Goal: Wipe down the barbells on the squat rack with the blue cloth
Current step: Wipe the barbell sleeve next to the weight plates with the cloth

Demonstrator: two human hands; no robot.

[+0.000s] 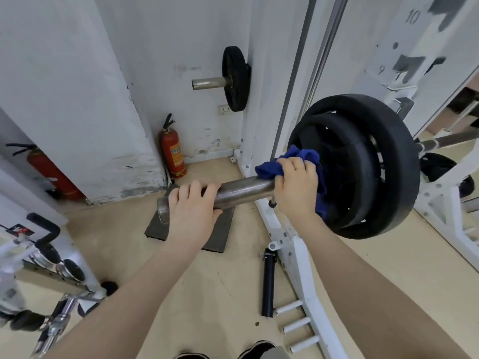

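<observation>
Left hand point(190, 207) is curled over the bare end of the barbell sleeve point(243, 190), right hand point(295, 185) squeezing the blue cloth point(269, 169) around it, right up against the black plates point(363, 164) on the white rack point(298, 255).

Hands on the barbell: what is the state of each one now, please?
Left hand: fingers curled over the barbell sleeve near its free end, holding it.
Right hand: grips the blue cloth against the sleeve, beside the plates.
</observation>
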